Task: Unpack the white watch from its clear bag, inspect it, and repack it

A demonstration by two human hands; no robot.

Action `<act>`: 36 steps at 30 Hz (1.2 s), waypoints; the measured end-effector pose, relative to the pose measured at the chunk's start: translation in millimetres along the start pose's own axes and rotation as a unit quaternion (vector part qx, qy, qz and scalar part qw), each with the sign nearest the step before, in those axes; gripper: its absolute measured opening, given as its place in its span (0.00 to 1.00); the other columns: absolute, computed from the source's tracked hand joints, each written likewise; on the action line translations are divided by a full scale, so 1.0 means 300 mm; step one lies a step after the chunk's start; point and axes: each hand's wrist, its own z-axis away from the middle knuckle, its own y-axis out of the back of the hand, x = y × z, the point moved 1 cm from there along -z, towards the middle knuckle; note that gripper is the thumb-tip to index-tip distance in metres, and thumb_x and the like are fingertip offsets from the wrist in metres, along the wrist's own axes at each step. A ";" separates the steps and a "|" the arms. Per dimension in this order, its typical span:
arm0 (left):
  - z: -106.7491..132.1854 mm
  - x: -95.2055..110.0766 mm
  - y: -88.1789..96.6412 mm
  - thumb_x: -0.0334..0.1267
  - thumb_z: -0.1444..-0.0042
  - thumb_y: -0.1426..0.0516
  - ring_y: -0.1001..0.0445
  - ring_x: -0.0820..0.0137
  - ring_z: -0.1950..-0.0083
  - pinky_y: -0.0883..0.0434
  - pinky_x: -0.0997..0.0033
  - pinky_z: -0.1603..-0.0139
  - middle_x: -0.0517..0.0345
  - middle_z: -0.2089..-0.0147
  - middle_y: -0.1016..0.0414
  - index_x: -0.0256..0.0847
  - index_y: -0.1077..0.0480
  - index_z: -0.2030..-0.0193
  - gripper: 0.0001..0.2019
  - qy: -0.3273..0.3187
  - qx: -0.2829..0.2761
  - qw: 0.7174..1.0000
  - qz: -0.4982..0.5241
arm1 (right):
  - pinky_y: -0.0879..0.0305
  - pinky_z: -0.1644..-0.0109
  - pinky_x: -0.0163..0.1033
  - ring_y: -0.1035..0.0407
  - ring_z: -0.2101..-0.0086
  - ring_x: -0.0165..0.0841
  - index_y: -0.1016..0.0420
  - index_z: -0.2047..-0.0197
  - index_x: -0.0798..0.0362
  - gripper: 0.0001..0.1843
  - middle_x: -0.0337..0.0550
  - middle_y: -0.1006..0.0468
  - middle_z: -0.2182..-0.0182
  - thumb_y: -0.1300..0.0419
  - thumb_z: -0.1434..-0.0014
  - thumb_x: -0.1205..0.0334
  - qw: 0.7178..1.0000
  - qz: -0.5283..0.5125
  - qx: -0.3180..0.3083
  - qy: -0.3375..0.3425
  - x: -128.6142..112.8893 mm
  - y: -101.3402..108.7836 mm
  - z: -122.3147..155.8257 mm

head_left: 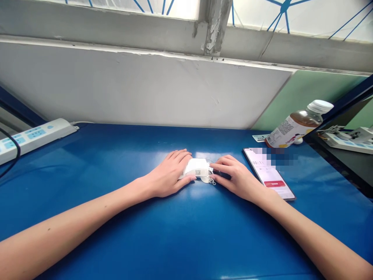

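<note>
At the middle of the blue table lies a small white block-shaped item (197, 168) with a QR code on its front face. What kind of thing it is, I cannot tell. My left hand (171, 171) grips its left end, thumb in front and fingers behind. A small chain (213, 180) and a pale round tag (206, 180) hang at its right end. There my right hand (233, 173) is closed, thumb and forefinger at the chain's end. Something dark (223, 173) shows between these fingers, mostly hidden.
Beside my right forearm lies a phone (271, 175) with a lit screen, partly blurred out. Behind it stands a drink bottle (297, 124) with a white cap, near a small card (260, 137). Power strips lie at the left (37, 134) and far right (349, 142). A wall (140, 85) closes the back.
</note>
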 end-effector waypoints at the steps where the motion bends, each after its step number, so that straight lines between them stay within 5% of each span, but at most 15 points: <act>1: 0.000 0.001 0.002 0.51 0.31 0.51 0.41 0.48 0.31 0.40 0.45 0.33 0.36 0.35 0.35 0.32 0.41 0.36 0.26 -0.009 0.001 1.000 0.006 | 0.28 0.51 0.50 0.31 0.56 0.42 0.23 0.49 0.51 0.12 0.49 0.22 0.58 0.41 0.34 0.59 1.000 -0.012 0.006 0.005 0.006 -0.005 0.001; 13: -0.001 0.003 0.005 0.49 0.33 0.48 0.38 0.49 0.35 0.39 0.48 0.34 0.38 0.38 0.33 0.33 0.38 0.37 0.24 -0.049 0.012 0.999 0.008 | 0.37 0.37 0.65 0.43 0.36 0.51 0.24 0.53 0.50 0.08 0.54 0.31 0.39 0.38 0.36 0.61 0.999 -0.018 0.039 0.000 0.025 -0.051 0.021; 36: 0.001 0.001 -0.011 0.52 0.35 0.46 0.43 0.48 0.30 0.40 0.47 0.31 0.41 0.35 0.35 0.38 0.38 0.35 0.27 -0.004 0.026 1.000 0.014 | 0.35 0.37 0.62 0.40 0.37 0.49 0.27 0.51 0.53 0.09 0.57 0.28 0.41 0.41 0.34 0.64 0.998 0.001 0.055 0.021 0.009 -0.047 0.004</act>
